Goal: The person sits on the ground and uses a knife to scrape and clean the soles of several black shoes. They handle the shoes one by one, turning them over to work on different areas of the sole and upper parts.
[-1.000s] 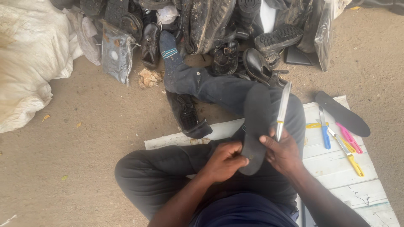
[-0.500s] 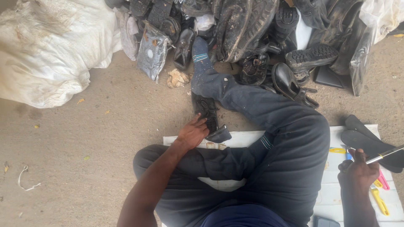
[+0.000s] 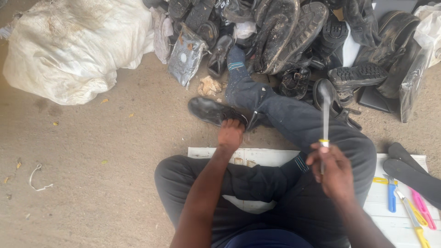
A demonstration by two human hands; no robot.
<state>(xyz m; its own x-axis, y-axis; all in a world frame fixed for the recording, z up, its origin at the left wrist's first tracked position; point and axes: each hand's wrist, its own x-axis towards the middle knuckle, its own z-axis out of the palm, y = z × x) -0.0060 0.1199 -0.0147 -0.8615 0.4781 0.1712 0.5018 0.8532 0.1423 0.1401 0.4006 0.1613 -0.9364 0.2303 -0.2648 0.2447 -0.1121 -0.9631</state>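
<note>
The person sits cross-legged on a white board (image 3: 257, 156) on the concrete. Their left hand (image 3: 230, 133) reaches forward, fingers closed on the rear of a black shoe (image 3: 213, 111) lying on its side just past the shin. The right hand (image 3: 334, 167) is fisted around a knife (image 3: 325, 120), blade pointing up and away. The shoe looks light, scuffed and fairly stiff; the heel end seems the firmest hold. Open concrete lies to the left, while a pile of shoes (image 3: 294, 32) crowds ahead and loose soles (image 3: 411, 172) sit at the right.
</note>
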